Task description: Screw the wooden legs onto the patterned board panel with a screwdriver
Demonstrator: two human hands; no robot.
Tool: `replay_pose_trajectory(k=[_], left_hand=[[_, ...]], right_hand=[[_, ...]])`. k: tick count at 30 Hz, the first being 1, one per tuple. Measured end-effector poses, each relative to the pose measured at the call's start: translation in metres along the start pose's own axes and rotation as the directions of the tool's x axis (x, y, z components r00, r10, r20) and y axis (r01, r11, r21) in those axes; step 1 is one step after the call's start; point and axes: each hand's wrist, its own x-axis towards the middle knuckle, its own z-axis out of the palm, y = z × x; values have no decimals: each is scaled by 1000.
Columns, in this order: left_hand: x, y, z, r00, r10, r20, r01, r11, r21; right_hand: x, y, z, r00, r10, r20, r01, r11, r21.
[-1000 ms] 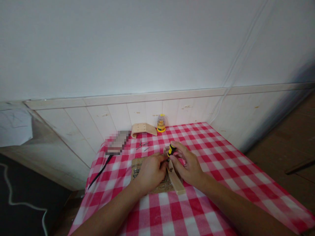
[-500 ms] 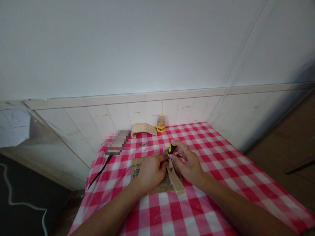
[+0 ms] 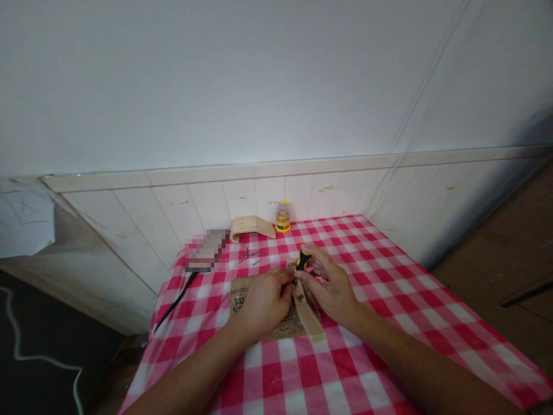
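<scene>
In my right hand (image 3: 332, 285) is a screwdriver (image 3: 303, 260) with a short black and yellow handle, held upright by the fingertips and thumb. Its tip points down at a pale wooden piece (image 3: 311, 320), where a dark spot shows on the wood. My left hand (image 3: 270, 297) is closed at the left side of that piece, its fingertips gripping it near the tip. Both rest over a brown printed sheet (image 3: 239, 288), partly covered by the left hand. What exactly lies under the fingertips is hidden.
A bent wooden part with small holes (image 3: 250, 223) stands at the back beside a clear, yellow-based container (image 3: 283, 218). Several screws (image 3: 253, 253) lie loose before them. A blurred-out flat object (image 3: 207, 251) with a black strap (image 3: 177, 302) is left, on the checked tablecloth (image 3: 276, 374).
The screwdriver handle has turned and leaned slightly, with the right fingers shifting a little on it. My left hand and the wooden piece stay in place.
</scene>
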Motion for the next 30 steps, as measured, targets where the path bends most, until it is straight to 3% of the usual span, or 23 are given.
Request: replay_pose_trajectory(k=[10, 18, 30], left_hand=[[1, -2, 0, 1000, 6, -2, -6, 1000, 7], [1, 1, -1, 1000, 9, -6, -9, 1000, 14], [0, 0, 0, 1000, 13, -1, -13, 999, -51]], right_hand=[[0, 0, 0, 1000, 14, -14, -14, 1000, -17], [-5, -1, -2, 992, -107, 71, 111, 992, -55], [-1, -1, -3, 999, -44, 18, 44, 999, -23]])
